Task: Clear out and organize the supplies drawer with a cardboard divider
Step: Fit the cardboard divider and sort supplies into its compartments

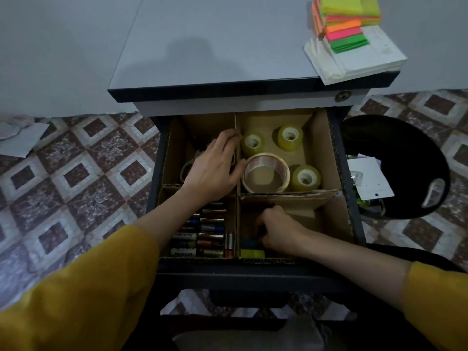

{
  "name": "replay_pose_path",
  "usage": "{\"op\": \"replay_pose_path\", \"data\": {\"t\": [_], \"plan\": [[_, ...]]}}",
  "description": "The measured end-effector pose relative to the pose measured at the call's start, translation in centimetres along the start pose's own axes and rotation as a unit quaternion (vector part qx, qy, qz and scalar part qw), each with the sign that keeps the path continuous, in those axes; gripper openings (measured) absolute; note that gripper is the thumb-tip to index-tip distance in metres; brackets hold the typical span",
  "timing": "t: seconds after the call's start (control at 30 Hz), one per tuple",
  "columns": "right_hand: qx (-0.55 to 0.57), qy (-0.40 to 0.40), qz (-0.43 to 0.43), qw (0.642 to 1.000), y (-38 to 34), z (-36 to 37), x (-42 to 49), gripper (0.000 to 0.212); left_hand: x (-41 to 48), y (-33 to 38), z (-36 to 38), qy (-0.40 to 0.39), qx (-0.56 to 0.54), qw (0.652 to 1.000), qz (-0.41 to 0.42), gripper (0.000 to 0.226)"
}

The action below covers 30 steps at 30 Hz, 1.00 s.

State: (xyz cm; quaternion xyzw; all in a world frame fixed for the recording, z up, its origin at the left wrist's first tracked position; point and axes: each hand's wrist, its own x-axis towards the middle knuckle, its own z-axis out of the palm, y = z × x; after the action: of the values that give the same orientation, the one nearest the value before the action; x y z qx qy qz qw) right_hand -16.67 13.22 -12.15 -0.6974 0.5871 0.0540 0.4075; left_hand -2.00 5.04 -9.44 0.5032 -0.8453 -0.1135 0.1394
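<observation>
Brown corrugated cardboard forms the divider (321, 148), a cross of thin walls that splits the open drawer (253, 272) into four compartments. The far right one holds three small yellowish tape rolls (281, 143) and a wide tan roll (263, 159). Cylindrical batteries (202, 239) lie packed in the near left one.

The left hand (215, 168) lies flat over the far left compartment, its fingers straight and together against the centre wall, its thumb by the tan roll. The right hand (278, 231) curls down into the near right compartment, beside a blue block (249, 243) and a yellow block (252, 253); whether it grips anything cannot be told.

Neon sticky notes (347, 21) sit on white paper (367, 54) on the smooth grey cabinet top (215, 46). The floor (76, 173) is patterned tile.
</observation>
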Motion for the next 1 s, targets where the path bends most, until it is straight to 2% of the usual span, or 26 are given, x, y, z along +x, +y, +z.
{"op": "replay_pose_path", "data": {"t": [0.27,0.5,0.7,0.8,1.0], "plan": [[0.006,-0.012,-0.01,1.0,0.2,0.3,0.4,0.025,0.0,0.0,0.1,0.009,-0.001,1.0,0.001,0.055],[0.007,0.001,-0.007,1.0,-0.1,0.1,0.1,0.022,0.0,0.1,0.2,0.008,-0.004,1.0,-0.003,0.056],[0.027,-0.029,-0.007,0.999,0.0,0.1,0.2,0.027,-0.1,0.0,0.2,0.012,-0.003,1.0,0.002,0.054],[0.03,-0.013,0.016,0.999,0.0,-0.1,0.2,0.026,0.0,0.0,0.2,0.013,0.0,1.0,0.0,0.055],[0.041,0.023,0.121,0.992,0.5,-0.8,-0.4,0.024,0.0,-0.1,0.2,0.02,0.0,1.0,0.006,0.054]]}}
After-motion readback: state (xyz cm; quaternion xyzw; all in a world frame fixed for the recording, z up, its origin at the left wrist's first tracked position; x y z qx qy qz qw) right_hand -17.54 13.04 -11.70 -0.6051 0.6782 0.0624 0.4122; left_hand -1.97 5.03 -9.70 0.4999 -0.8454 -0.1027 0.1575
